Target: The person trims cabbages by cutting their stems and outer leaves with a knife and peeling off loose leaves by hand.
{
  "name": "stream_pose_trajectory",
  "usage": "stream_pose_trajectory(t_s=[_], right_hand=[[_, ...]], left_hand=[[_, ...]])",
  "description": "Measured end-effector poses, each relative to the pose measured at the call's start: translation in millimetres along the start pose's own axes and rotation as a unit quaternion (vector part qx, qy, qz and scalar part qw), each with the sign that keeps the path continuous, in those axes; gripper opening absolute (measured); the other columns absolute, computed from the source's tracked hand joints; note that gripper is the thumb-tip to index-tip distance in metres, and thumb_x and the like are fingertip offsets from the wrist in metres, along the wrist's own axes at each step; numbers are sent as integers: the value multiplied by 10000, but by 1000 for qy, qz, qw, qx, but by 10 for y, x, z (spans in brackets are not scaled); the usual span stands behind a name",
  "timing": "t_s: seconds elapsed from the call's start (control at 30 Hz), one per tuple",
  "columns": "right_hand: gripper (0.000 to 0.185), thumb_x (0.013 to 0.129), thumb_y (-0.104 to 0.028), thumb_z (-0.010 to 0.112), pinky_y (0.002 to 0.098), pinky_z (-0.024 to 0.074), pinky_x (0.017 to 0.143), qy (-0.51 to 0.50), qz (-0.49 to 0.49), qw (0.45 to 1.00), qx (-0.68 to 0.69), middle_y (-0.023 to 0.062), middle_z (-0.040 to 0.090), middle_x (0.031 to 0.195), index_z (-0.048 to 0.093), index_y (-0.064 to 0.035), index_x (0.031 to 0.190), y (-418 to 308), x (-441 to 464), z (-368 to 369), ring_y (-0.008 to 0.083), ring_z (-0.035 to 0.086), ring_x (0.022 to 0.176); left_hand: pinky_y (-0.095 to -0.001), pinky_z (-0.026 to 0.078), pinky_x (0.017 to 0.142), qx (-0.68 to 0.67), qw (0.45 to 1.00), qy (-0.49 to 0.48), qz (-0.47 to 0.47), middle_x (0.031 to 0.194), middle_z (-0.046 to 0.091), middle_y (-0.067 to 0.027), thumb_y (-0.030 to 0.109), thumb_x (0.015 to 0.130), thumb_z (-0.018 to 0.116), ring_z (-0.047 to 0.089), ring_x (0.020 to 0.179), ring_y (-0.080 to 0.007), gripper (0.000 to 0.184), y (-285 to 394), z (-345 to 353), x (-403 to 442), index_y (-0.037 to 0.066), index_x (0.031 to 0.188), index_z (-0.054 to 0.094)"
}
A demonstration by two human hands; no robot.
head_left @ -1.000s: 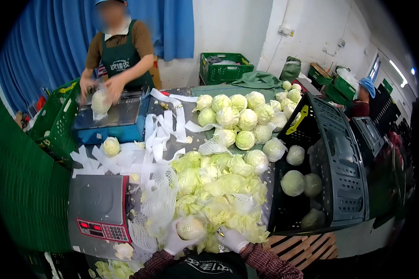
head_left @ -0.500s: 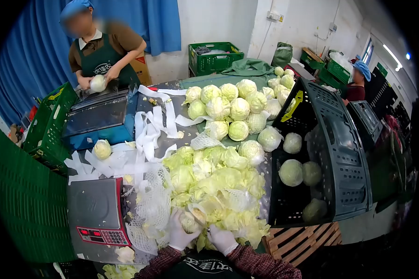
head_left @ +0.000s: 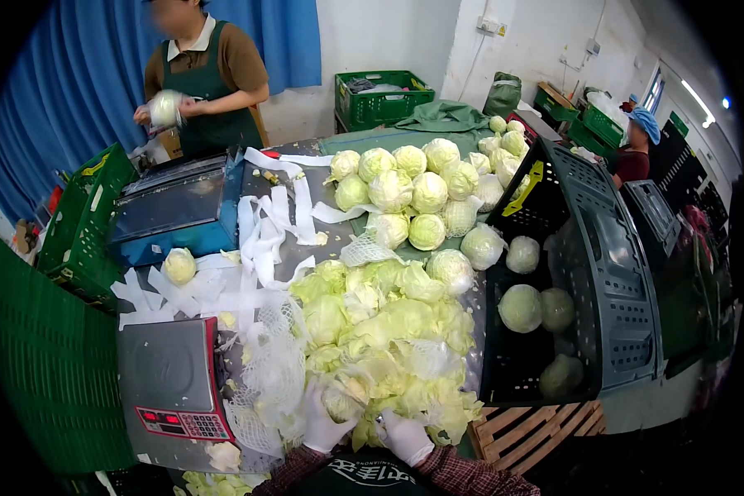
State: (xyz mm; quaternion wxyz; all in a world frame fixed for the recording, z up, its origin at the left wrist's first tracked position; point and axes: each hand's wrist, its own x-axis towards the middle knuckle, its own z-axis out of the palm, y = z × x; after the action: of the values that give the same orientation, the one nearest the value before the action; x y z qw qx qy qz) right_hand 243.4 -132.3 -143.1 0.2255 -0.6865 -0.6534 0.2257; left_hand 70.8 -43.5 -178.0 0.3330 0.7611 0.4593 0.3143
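Here, the crate (head_left: 616, 281) holds cabbages (head_left: 520, 308), left fingers (head_left: 312, 400) one cabbage (head_left: 340, 404), right fingers (head_left: 391, 426) a tool (head_left: 380, 419).

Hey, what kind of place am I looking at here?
Probably a produce packing room: trimmed cabbages are piled beside loose outer leaves, a digital scale sits on the worktable, and a dark plastic crate holds cabbages that look wrapped in clear film.

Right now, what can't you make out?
All in the head view:
Small item in the right hand: mostly hidden by the grip.
Underside of the cabbage in the left hand: turned away from camera.
Digits on the scale display: too small.
Whatever lies under the loose cabbage leaves: covered.
Co-worker's head: blurred, cut by top edge.
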Motion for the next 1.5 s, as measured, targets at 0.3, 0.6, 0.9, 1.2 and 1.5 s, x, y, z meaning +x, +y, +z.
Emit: stream_pose_trajectory(t_s=[0.3, 0.6, 0.9, 1.2, 1.5], right_hand=[[182, 852, -190, 565, 442, 476, 482, -59, 7, 997, -50, 144, 600, 643, 478, -41, 911, 119, 129, 201, 342, 605, 544], [324, 876, -331, 584, 443, 506, 642, -143, 98, 984, 52, 181, 673, 795, 635, -12, 904, 376, 539, -160, 338, 657, 711], [476, 819, -246, 728, 261, 480, 769, 30, 113, 829, 547, 140, 604, 1066, 531, 1, 1175, -297, 693, -655, 179, 603, 905], [226, 789, -95, 735, 256, 465, 627, 260, 51, 947, 183, 3, 591, 748, 596, -20, 950, -418, 665, -475, 138, 563, 674], [174, 877, -91, 607, 205, 313, 395, -66, 245, 581, 774, 20, 572, 730, 516, -62, 1022, -304, 685, -745, 81, 426, 473]], left_hand=[[-447, 281, 1083, -33, 999, 11, -13, 1388, 305, -252, 225, 578, 874, 318, 1296, -393, 969, -149, 68, -61, -1, 1324, 299], [-411, 362, 1029, -114, 993, 18, -16, 1289, 408, -207, 226, 568, 891, 440, 1205, -317, 930, -153, -240, 156, 11, 1277, 329], [-456, 273, 1102, -222, 968, -69, 99, 1391, 355, -206, 151, 577, 886, 349, 1317, -293, 1023, 653, -730, 494, 43, 1369, 248], [-407, 495, 952, -557, 793, 16, -245, 1350, 446, -147, -71, 819, 581, 534, 1168, -253, 770, 446, -159, 277, 70, 1462, 181], [-422, 444, 997, -703, 641, -74, -298, 1272, 531, -139, 381, 835, 609, 533, 1168, -270, 637, 110, -222, 442, 24, 1330, 426]])
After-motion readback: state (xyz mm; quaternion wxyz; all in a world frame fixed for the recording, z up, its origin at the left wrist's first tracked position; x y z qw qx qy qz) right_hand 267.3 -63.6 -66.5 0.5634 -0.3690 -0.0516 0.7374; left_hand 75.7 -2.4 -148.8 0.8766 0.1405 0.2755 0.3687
